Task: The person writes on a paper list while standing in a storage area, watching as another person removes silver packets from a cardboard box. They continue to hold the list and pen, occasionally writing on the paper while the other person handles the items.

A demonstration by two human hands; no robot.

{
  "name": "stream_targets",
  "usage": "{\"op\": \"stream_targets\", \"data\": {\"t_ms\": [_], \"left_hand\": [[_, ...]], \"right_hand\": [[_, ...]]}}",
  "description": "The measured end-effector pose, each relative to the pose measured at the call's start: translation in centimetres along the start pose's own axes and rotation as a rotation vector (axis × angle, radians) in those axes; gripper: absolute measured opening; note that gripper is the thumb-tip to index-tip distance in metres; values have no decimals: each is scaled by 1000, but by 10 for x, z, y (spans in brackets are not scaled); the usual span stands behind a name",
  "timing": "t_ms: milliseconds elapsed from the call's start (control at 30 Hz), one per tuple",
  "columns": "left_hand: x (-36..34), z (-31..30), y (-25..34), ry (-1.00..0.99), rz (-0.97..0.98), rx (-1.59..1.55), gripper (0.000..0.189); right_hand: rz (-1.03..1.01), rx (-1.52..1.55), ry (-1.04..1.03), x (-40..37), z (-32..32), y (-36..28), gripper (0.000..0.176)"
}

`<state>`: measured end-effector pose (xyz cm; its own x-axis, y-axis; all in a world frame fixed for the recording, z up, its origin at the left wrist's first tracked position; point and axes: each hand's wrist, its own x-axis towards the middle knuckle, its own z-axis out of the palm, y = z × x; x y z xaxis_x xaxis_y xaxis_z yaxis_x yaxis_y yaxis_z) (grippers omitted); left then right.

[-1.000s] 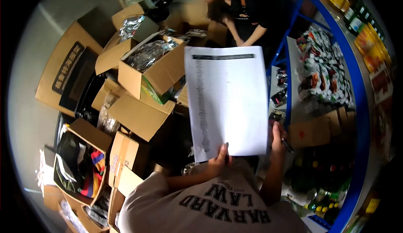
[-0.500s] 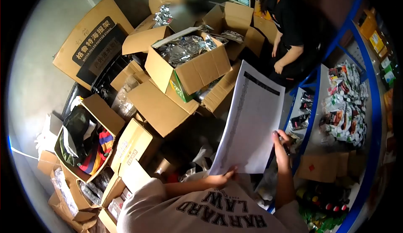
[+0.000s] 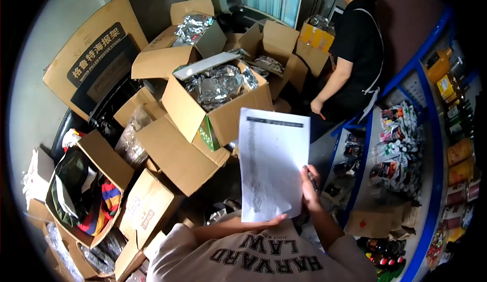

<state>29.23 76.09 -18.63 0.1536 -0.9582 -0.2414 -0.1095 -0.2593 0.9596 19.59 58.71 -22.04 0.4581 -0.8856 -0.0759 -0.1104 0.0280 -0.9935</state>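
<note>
A small stack of printed paper sheets (image 3: 274, 165) with a dark header row stands tilted in front of my chest. My left hand (image 3: 276, 219) grips its bottom edge, the fingers partly behind the paper. At the lower right edge is my right hand (image 3: 309, 186), closed around a dark pen (image 3: 313, 180) and touching the sheets. Just beyond the top of the paper sits an open cardboard box (image 3: 241, 104) filled with silvery plastic packets (image 3: 215, 85).
More open cartons (image 3: 177, 152) crowd the left and back. A box of folded cloth (image 3: 86, 190) stands at left. Blue shelving (image 3: 436, 201) with bagged goods (image 3: 398, 150) runs along the right. Another person (image 3: 355, 58) stands at the back right, holding something thin and red.
The sheets have swung more upright and shifted left, with my right hand moving along. My view has turned slightly right. The other person has straightened and turned away.
</note>
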Motion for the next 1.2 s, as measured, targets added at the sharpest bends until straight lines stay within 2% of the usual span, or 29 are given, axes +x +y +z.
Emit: {"op": "stream_targets", "data": {"t_ms": [167, 267, 367, 400, 500, 533, 633, 667, 767, 800, 900, 1033, 1100, 1133, 1200], "left_hand": [[9, -40, -6, 105, 143, -35, 35], [16, -62, -5, 196, 245, 11, 35], [20, -82, 7, 114, 6, -327, 29], [27, -80, -7, 180, 31, -466, 33], [37, -96, -18, 188, -202, -636, 47], [41, -105, -23, 120, -188, -611, 52], [52, -115, -44, 36, -194, -610, 53], [54, -115, -53, 32, -295, -678, 51], [59, -118, -61, -44, -284, -459, 47], [81, -97, -153, -67, -141, -76, 40], [65, -123, -96, -241, 142, 160, 36], [64, -130, -70, -356, 271, 330, 35], [67, -127, -67, -334, 220, 299, 33], [69, -124, -68, -308, 183, 265, 32], [73, -125, -55, -290, 127, 175, 28]], "right_hand": [[-41, -57, 130, 27, 45, -18, 21], [-182, -38, 225, 32, 69, -36, 19], [-267, 27, 298, 38, 84, -40, 18], [-325, 2, 355, 40, 91, -42, 18], [-342, -39, 349, 39, 102, -59, 18], [-362, -100, 442, 41, 110, -60, 18], [-368, -98, 414, 48, 116, -56, 18], [-419, -98, 481, 50, 121, -59, 18], [-295, -64, 413, 55, 118, -61, 18], [-268, 25, 277, 62, 109, -54, 19], [-107, 119, 153, 69, 89, -50, 23], [-337, -293, 402, 79, 59, -30, 27], [-412, -434, 558, 76, 52, -55, 28], [-441, -572, 587, 71, 51, -75, 25], [-445, -614, 579, 70, 49, -98, 22]]}}
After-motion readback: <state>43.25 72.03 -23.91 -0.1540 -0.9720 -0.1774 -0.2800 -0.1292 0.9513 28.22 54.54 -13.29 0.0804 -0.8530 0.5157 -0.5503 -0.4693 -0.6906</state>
